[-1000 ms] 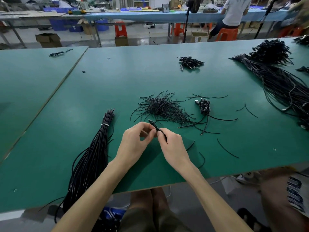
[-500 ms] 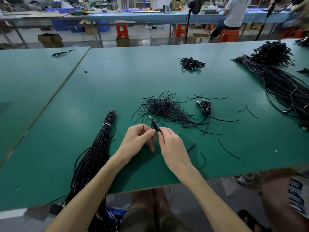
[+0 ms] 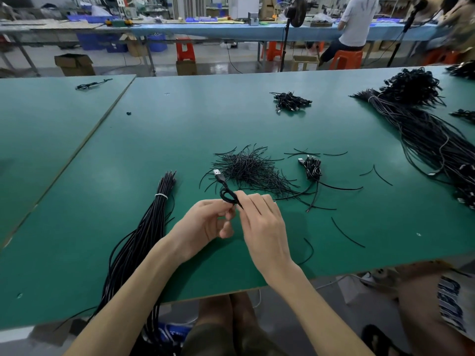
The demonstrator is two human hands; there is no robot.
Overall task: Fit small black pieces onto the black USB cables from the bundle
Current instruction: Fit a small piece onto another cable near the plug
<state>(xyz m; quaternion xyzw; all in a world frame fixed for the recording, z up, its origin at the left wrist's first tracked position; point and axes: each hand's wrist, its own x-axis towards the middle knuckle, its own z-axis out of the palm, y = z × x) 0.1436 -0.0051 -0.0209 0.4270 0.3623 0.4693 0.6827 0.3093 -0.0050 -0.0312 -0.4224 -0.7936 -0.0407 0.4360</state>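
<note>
**Head view, findings.** Just below the centre of the frame, your left hand (image 3: 205, 224) has its fingers curled and pinches a small coiled loop of thin black USB cable (image 3: 226, 195) from the left. Your right hand (image 3: 262, 227) pinches the same loop from the right with its fingertips closed on it. The cable's silver-tipped plug (image 3: 217, 172) juts out toward the upper left, above the green table mat (image 3: 154, 140). A short black tip pokes out below the loop between your fingertips. I cannot tell whether it is the small piece or the cable's own end.

Directly above your hands lies the heap of short thin black pieces (image 3: 249, 168). To its right sits a wound cluster of black cables with plugs (image 3: 312, 168). At lower left, the long tied bundle of black cables (image 3: 144, 240), held by a white band, hangs over the near table edge.

**Risks, as judged.**
- The coil is held by fingertip pressure alone. If either pinch eases before the piece is secured, the loop will likely spring open.
- The piece is thin and black against a black cable, so a loose or missed fit may go unnoticed.
- The free plug could catch in the heap just above it and drag pieces out.
- The bundle overhanging the edge could slide off if your left forearm knocks it.
</note>
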